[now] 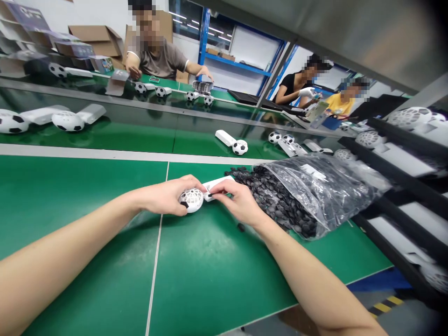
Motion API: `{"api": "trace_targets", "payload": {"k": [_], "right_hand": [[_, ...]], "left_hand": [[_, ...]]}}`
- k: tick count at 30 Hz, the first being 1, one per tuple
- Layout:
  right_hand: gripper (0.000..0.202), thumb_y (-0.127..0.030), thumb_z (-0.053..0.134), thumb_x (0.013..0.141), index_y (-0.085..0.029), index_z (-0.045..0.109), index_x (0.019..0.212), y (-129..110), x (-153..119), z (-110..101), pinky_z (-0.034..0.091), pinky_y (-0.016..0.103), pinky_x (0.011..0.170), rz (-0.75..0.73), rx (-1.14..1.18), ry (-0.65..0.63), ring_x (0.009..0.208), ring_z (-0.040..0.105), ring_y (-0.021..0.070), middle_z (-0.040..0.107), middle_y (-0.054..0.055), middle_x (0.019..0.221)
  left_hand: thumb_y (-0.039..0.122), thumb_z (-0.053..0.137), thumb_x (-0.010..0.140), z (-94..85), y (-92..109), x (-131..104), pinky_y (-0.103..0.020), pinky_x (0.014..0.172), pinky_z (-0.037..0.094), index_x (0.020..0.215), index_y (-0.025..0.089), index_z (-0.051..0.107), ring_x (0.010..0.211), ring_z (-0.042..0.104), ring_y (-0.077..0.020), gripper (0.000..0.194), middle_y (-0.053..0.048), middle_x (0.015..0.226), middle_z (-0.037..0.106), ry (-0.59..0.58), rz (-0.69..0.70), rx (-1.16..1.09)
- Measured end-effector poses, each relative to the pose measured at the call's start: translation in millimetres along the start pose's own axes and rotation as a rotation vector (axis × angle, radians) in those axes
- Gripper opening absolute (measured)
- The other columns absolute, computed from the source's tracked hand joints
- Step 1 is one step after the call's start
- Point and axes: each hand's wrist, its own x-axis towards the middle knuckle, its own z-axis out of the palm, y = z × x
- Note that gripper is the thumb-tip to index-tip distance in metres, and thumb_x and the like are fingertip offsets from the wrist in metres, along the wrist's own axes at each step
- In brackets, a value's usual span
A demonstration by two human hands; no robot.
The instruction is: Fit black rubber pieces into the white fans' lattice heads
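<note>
My left hand [170, 193] is wrapped round the ball end of a white soccer-ball fan [192, 200], whose round grille faces up. The fan's white handle [220, 183] stretches away to the right on the green table. Close by that handle, the thumb and fingertips of my right hand [238, 200] pinch a small black piece [210, 195]. Right beside my right hand, a clear plastic bag [332, 191] lies on its side with many black discs [280, 200] spilling from its mouth. One loose black disc [241, 227] rests below my right wrist.
Beyond the table edge, a conveyor belt [140, 140] carries several soccer-ball fans [240, 147]. A black rack [395, 172] holding more fans stands at the right. Across the belt a person [164, 56] sits with both hands at the far table; two more people work farther right.
</note>
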Motion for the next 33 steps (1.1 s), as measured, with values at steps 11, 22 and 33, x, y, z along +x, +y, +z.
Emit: {"api": "trace_targets", "payload": {"k": [11,22,33], "right_hand": [[0.007,-0.015,0.059,0.077,-0.019,0.063,0.081,-10,-2,21,0.047,0.025,0.072,-0.023,0.075,-0.003,0.076,0.059,0.0128,0.064,0.001,0.08],[0.007,-0.026,0.064,0.075,-0.019,0.063,0.075,-5,-5,25,0.044,0.024,0.065,0.12,0.072,0.041,0.067,0.055,0.0114,0.063,-0.001,0.075],[0.011,-0.029,0.066,0.072,-0.018,0.063,0.072,-2,1,24,0.042,0.022,0.059,0.172,0.117,0.052,0.062,0.054,0.0104,0.063,-0.001,0.07]], "left_hand": [[0.036,0.062,0.063,19.4,4,10,-0.03,0.083,0.042,0.101,0.022,0.051,0.095,0.05,-0.0199,0.042,-0.003,0.103,0.047,0.196,-0.051,0.0],[0.03,0.056,0.068,23.4,8,10,-0.031,0.082,0.042,0.099,0.022,0.051,0.094,0.051,-0.0197,0.033,-0.002,0.103,0.047,0.239,-0.061,-0.031],[0.031,0.058,0.069,28.8,9,11,-0.031,0.077,0.042,0.094,0.021,0.053,0.089,0.051,-0.0182,0.027,-0.001,0.098,0.047,0.316,-0.11,-0.042]]}}
